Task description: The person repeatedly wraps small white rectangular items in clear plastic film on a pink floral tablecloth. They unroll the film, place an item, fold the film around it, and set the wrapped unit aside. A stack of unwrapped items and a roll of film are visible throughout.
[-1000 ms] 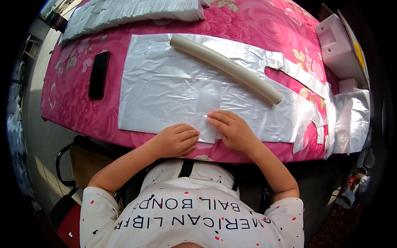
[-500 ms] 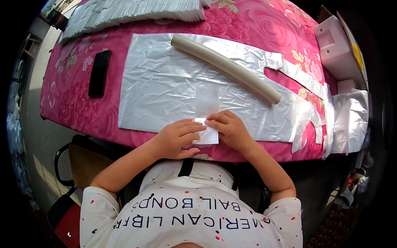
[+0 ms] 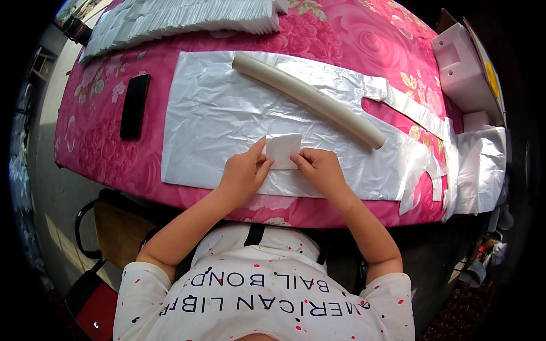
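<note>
A small folded sheet of white plastic film [image 3: 283, 146] is held between my two hands, over the near part of a flat stack of white plastic bags [image 3: 210, 125]. My left hand [image 3: 244, 173] grips its left edge between thumb and forefinger. At the right edge my right hand [image 3: 320, 169] pinches it, the other fingers curled under. The film looks like a folded bag, flat and squarish with a crease across it. A long beige tube [image 3: 310, 99] lies slantwise on the stack beyond my hands.
The pink flowered tablecloth [image 3: 102, 136] lies under everything. A black phone [image 3: 135, 107] rests at the left, and many folded white packets [image 3: 187, 17] stand in rows at the far left. White foam boxes [image 3: 463, 62] sit at the right; more plastic [image 3: 480, 167] hangs over that edge. A chair [image 3: 122, 227] stands at left.
Both hands have moved slightly away from me with the folded film, which now stands further over the bag stack. My left fingers have turned from lying across it to gripping its edge.
</note>
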Available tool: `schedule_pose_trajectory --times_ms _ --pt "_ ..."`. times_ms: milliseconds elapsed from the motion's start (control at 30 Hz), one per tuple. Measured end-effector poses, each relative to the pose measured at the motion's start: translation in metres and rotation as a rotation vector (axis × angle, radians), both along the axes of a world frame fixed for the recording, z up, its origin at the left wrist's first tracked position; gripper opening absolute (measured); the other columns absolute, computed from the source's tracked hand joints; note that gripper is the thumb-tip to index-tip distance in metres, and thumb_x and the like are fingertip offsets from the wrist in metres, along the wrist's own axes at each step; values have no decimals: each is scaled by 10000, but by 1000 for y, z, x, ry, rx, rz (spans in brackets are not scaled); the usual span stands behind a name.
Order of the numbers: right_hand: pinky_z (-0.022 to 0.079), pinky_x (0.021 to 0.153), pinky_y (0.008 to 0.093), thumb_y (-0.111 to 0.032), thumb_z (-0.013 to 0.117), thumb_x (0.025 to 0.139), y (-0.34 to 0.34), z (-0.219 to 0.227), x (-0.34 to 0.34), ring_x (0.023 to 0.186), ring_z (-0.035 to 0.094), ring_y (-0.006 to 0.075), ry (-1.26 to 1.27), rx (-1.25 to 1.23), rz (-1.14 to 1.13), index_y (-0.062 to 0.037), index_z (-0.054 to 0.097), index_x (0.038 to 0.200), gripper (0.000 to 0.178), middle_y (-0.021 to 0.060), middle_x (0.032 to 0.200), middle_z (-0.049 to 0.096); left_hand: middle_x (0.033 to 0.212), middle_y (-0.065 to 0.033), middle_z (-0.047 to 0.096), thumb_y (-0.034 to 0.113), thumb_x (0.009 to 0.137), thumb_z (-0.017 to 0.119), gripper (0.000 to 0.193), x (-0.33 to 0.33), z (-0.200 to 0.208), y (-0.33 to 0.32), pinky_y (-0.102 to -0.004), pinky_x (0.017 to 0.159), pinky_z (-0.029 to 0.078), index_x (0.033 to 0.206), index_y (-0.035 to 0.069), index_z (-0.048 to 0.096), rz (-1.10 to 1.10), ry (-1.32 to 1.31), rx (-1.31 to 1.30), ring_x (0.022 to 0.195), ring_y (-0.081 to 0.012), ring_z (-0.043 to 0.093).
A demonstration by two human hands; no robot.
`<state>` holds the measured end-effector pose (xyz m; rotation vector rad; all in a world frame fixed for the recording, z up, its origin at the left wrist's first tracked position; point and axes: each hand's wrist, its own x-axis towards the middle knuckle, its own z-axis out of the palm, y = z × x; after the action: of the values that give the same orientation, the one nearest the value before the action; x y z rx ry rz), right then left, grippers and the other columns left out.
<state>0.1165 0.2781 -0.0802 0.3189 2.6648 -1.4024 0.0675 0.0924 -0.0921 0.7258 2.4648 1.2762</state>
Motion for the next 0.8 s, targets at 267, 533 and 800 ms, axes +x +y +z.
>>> schedule_pose_trajectory --times_ms 267,533,800 --pt "455 547 323 -260 575 818 10 5 -32 504 584 201 -363 -46 0 9 657 668 319 108 542 597 916 -137 632 105 777 642 570 -22 9 12 -293 624 482 1277 -41 411 98 -134 -69 705 -210 617" --pt "473 551 307 -255 573 810 13 2 -38 504 605 167 -398 -95 24 14 650 643 326 103 554 612 1372 -209 336 322 776 612 735 0 -9 29 -430 1066 219 1329 -59 315 -222 519 -204 1286 -326 309" --pt "470 526 332 -273 601 759 4 9 -36 502 595 229 -398 34 -35 0 629 599 318 120 543 603 1460 -234 141 586 707 579 1040 -1 -23 40 -426 1116 31 1382 -82 155 -220 407 -351 1384 -313 87"
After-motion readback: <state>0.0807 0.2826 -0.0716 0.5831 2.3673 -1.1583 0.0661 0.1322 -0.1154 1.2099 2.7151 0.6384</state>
